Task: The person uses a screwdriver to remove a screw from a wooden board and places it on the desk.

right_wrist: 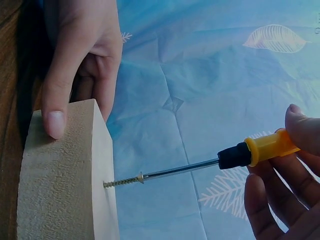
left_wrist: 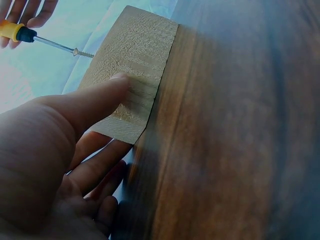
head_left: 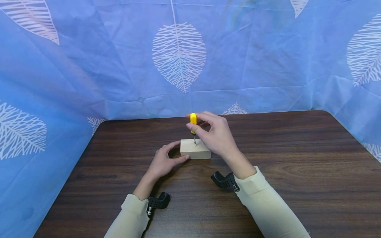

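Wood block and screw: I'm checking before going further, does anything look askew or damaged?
Nothing stands out: the wood block shows no visible crack, and the screwdriver meets the screw at its head. Any slight lean is hard to judge.

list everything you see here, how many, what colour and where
wooden block: 1, pale, on the table, mid-table
screw: 1, brassy, its tip at the block's upper face
screwdriver: 1, yellow and black with metal shaft, upright over the screw
table: 1, dark brown, under everything
cloth: blue with white leaf prints, behind and beside the table
wrist devices: 2, black, one at each cuff
sleeves: 2, cream, on the forearms
left grip: 1, bare, holding the block
right grip: 1, bare, holding the screwdriver
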A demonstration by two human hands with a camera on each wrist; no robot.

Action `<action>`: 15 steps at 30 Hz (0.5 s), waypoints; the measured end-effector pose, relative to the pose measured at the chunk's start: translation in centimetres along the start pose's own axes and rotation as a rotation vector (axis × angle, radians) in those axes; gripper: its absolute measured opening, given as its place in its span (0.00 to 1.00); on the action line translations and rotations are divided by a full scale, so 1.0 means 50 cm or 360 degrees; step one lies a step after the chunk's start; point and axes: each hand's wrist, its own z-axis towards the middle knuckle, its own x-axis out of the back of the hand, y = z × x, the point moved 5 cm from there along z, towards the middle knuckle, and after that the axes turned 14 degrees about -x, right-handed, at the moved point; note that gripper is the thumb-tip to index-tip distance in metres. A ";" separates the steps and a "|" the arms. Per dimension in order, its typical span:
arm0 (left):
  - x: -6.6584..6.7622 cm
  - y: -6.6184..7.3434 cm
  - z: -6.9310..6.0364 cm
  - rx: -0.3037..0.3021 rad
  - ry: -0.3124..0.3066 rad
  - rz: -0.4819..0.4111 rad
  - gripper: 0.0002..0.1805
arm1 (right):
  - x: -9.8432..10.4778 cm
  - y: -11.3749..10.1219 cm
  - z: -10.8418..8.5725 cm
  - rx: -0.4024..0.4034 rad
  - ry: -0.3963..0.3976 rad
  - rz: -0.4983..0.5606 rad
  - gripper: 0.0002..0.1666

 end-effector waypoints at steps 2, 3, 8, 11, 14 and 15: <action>0.000 0.000 0.000 0.0002 0.0002 -0.0006 0.38 | -0.002 -0.001 0.000 -0.0002 -0.0011 -0.0009 0.17; 0.001 0.000 0.000 0.0003 0.0004 -0.0008 0.38 | -0.003 -0.001 0.000 -0.0007 -0.0014 -0.0015 0.17; 0.001 -0.001 0.000 0.0014 0.0005 -0.0012 0.38 | -0.006 0.002 -0.001 -0.0059 -0.0036 -0.0033 0.16; 0.000 -0.001 0.000 0.0026 0.0005 -0.0016 0.38 | -0.007 0.002 -0.002 -0.0073 -0.0040 -0.0038 0.16; 0.000 -0.001 0.001 0.0033 0.0003 -0.0023 0.38 | -0.005 0.002 -0.003 -0.0075 -0.0015 -0.0046 0.16; -0.001 -0.001 0.001 0.0034 0.0002 -0.0024 0.38 | -0.004 0.002 -0.003 -0.0073 -0.0001 -0.0051 0.17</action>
